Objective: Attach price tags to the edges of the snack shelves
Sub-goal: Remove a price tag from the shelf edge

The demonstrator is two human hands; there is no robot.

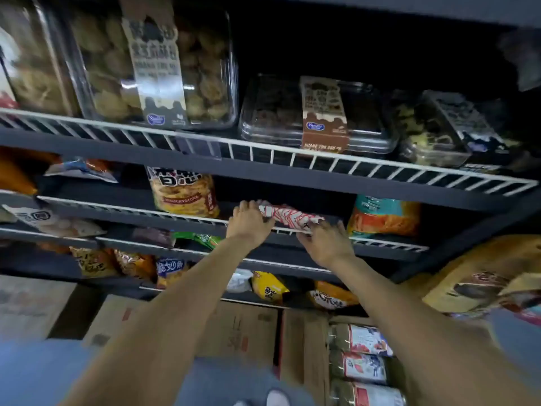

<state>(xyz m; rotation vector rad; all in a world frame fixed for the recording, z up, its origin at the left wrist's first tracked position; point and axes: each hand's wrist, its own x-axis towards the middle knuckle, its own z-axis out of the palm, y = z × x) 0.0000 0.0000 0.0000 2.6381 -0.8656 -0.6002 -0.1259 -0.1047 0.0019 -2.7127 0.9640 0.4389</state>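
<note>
left hand [248, 222] is on the left end of a white packet with red line print [288, 216], fingers curled over that end, thumb side toward the packet. reads as a grip on the packet end, though the frame is motion-blurred. right hand [325, 244] is at the packet's right end, fingers reaching forward and touching its lower right corner and the white wire rail [175, 216] just under it. cannot tell if the right fingers are pinching the packet or only pressing on it.

packet lies flat and slightly tilted along the front of the second shelf [131, 200] from the top, resting on or just behind the rail, between a yellow snack bag [184, 194] on its left and an orange and teal bag [383, 215] on its right. both neighbours stand apart from it.

price tag: one clear tag holder [199, 148] hangs on the rail of the top shelf [87, 148], below the big clear cookie tub [152, 65]. its print is not readable. no tag is discernible in either hand.

further out: brown-sleeved cookie box [322, 112] and a darker clear box [439, 130] on the top shelf to the right. lower shelves hold mixed chip bags. cardboard cartons [240, 332] sit on the floor under the shelves, with a stack of cans [363, 361] beside them on the right.
</note>
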